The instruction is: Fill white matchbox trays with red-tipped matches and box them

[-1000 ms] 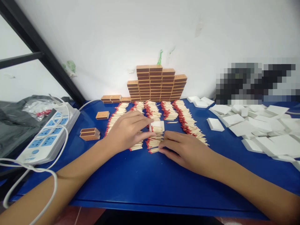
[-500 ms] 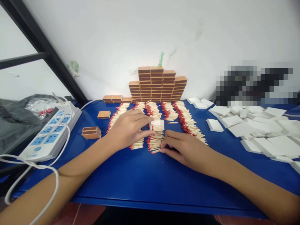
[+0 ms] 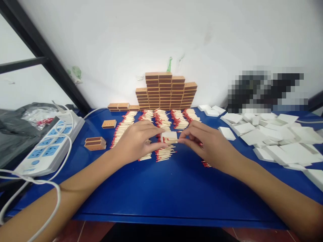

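Head view: blue table (image 3: pixel 151 191) bearing matches (image 3: pixel 163 119), white wall (image 3: pixel 121 43) behind.

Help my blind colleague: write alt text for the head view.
The left hand holds a white tray; the right hand pinches matches at its edge, among match rows on a blue table. Matchboxes stand stacked behind.

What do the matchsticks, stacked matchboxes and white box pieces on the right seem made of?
Matchsticks: probably bare wood, given pale, straight shafts. Stacked matchboxes: likely matte cardboard; tan with dark side strips. White box pieces: smooth, crisp-edged, probably matte paperboard; possibly plastic.
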### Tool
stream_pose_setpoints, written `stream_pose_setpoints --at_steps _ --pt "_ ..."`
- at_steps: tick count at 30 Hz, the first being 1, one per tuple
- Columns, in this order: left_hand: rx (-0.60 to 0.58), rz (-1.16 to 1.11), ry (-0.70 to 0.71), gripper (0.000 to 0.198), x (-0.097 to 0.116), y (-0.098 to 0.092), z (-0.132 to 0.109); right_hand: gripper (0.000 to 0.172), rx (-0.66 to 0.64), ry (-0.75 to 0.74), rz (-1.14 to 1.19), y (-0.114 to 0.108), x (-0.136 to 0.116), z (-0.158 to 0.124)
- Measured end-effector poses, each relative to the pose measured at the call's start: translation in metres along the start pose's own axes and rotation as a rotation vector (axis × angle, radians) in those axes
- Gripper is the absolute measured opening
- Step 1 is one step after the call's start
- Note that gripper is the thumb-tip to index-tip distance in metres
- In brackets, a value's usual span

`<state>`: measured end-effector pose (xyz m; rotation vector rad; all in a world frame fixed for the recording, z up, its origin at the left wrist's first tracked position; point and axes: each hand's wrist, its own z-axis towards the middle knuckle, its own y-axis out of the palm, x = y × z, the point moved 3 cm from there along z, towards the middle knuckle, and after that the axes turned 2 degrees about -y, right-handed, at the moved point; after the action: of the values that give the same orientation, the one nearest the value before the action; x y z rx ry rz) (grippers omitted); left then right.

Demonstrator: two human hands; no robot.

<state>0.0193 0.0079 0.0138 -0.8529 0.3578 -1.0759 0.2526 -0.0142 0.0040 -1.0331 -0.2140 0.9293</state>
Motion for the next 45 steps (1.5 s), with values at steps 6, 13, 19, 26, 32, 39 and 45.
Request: stream_pose_setpoints --at_steps 6,13,19,26,32,39,45 --pt "-0.003 -0.062 -0.047 0.041 0.007 0.004 -0.001 0.007 0.056 -0.053 -0.094 0.006 -0.003 0.000" --pt "0.013 -0.002 -0.024 0.040 0.002 0.004 -0.002 0.006 0.123 -0.007 0.080 0.006 -0.009 0.000" --pt "0.034 0.108 0.007 0.038 -0.007 0.002 -0.002 0.009 -0.164 -0.080 0.226 0.025 -0.022 -0.007" --pt "0.026 0.136 0.046 0.035 -0.004 -0.002 0.000 0.009 -0.245 -0.045 0.242 0.034 -0.021 -0.009" --pt "0.010 0.126 0.037 0.038 -0.005 -0.001 0.000 0.007 -0.302 -0.022 0.199 0.033 -0.021 -0.009" --pt "-0.003 0.130 0.028 0.037 -0.006 -0.001 -0.001 0.008 -0.279 -0.001 0.152 0.030 -0.019 -0.008" --pt "-0.009 0.109 0.021 0.037 -0.006 -0.001 -0.001 0.011 -0.320 0.018 0.155 0.033 -0.020 -0.008"
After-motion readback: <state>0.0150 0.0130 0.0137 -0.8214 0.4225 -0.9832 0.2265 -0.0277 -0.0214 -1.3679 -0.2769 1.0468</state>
